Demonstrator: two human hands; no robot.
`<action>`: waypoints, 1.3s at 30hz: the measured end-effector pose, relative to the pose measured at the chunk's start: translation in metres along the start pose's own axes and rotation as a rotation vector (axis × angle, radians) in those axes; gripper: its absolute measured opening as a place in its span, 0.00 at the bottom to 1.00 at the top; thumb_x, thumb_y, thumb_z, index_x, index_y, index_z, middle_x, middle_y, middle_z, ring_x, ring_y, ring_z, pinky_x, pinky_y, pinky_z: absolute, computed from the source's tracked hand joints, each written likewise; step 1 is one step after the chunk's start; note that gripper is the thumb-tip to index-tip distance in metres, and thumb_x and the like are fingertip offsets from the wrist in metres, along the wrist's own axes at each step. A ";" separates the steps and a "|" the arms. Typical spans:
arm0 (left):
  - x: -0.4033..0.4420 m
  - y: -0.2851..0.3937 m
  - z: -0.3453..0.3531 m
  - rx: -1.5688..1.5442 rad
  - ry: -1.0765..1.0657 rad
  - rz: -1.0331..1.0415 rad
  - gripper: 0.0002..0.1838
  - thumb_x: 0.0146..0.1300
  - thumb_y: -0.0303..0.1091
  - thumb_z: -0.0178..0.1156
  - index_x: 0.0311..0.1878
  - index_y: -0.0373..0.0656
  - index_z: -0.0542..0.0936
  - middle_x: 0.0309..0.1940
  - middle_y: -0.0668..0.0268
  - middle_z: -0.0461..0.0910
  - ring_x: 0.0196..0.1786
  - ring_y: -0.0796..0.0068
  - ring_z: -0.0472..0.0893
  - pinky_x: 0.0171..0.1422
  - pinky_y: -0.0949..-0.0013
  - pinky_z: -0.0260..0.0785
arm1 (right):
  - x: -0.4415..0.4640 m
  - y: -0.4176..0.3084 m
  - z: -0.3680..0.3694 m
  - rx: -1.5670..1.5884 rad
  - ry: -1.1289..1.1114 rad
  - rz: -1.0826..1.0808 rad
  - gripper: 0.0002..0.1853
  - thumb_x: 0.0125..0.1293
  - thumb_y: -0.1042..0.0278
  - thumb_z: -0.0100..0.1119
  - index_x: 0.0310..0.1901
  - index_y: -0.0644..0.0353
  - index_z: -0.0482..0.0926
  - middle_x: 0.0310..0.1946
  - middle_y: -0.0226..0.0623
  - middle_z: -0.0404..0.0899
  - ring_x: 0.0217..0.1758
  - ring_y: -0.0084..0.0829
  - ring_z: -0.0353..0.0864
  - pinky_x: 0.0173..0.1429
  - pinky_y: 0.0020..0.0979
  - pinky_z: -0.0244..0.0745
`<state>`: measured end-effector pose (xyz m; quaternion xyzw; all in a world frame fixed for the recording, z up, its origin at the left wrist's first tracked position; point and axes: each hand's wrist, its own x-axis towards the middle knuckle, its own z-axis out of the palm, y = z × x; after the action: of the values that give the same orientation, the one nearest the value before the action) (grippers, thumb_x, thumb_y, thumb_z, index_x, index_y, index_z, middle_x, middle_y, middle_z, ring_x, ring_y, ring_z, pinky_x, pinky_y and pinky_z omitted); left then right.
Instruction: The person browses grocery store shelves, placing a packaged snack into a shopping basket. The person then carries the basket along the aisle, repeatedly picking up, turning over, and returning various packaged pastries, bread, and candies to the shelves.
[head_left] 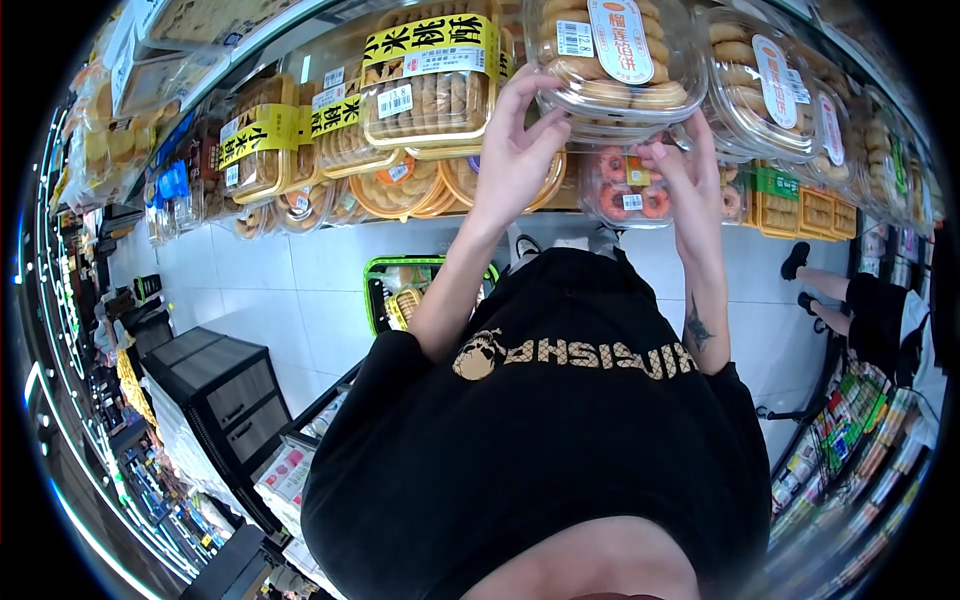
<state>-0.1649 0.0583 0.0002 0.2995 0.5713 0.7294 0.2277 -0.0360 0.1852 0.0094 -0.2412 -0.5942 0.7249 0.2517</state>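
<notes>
A clear plastic box of round pastries (570,40) with an oval white and orange label sits at the top of the display, in front of me. My left hand (522,145) grips its left side, fingers and thumb curled at the edge. From the lower right, my right hand (685,165) holds the box, thumb bent near its bottom edge and fingers partly hidden. More clear plastic shows right under the box. Just below my hands lies a pack of pink ring-shaped pastries (625,190). A yellow-labelled cookie box (430,90) stands left of my left hand.
Similar pastry boxes (765,85) are stacked to the right. Round orange-rimmed tubs (400,190) line the lower shelf. On the floor near my feet stands a green-rimmed basket (372,300) holding packages. A cabinet (225,390) is at left; another person (885,310) is at right.
</notes>
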 end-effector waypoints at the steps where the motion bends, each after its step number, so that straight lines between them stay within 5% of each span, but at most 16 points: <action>1: 0.000 0.003 -0.001 -0.021 -0.012 -0.008 0.20 0.53 0.19 0.51 0.51 0.41 0.67 0.60 0.55 0.54 0.64 0.67 0.56 0.63 0.65 0.57 | -0.001 0.001 0.000 0.004 0.005 -0.010 0.34 0.58 0.74 0.52 0.63 0.64 0.47 0.43 0.41 0.72 0.45 0.24 0.72 0.50 0.27 0.67; 8: 0.003 0.005 -0.005 -0.099 -0.031 0.024 0.23 0.51 0.19 0.52 0.53 0.42 0.66 0.62 0.55 0.49 0.65 0.65 0.54 0.64 0.62 0.57 | -0.006 -0.005 0.007 0.079 0.013 -0.001 0.31 0.58 0.74 0.51 0.62 0.64 0.50 0.52 0.41 0.64 0.44 0.25 0.72 0.47 0.27 0.68; 19: 0.004 -0.004 0.001 0.235 0.077 0.152 0.19 0.48 0.21 0.53 0.47 0.39 0.69 0.51 0.58 0.58 0.55 0.68 0.65 0.54 0.68 0.68 | 0.000 0.002 0.004 0.530 -0.045 0.125 0.20 0.60 0.66 0.45 0.54 0.59 0.59 0.53 0.37 0.61 0.53 0.30 0.63 0.58 0.35 0.58; 26: 0.000 0.003 0.008 0.492 0.084 0.195 0.15 0.48 0.21 0.55 0.43 0.39 0.69 0.49 0.58 0.58 0.53 0.68 0.66 0.55 0.66 0.66 | 0.001 0.011 -0.005 0.568 -0.050 0.143 0.19 0.59 0.66 0.47 0.53 0.56 0.61 0.52 0.35 0.61 0.58 0.28 0.56 0.61 0.37 0.53; 39: 0.000 -0.005 0.005 0.430 0.079 0.166 0.16 0.50 0.19 0.54 0.44 0.41 0.68 0.50 0.63 0.57 0.54 0.72 0.66 0.57 0.67 0.65 | -0.009 0.013 0.002 0.463 -0.049 0.108 0.21 0.58 0.68 0.49 0.54 0.56 0.60 0.54 0.34 0.56 0.61 0.29 0.53 0.64 0.36 0.50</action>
<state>-0.1613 0.0631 -0.0034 0.3582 0.6954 0.6184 0.0751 -0.0315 0.1756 -0.0021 -0.1911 -0.4041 0.8599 0.2466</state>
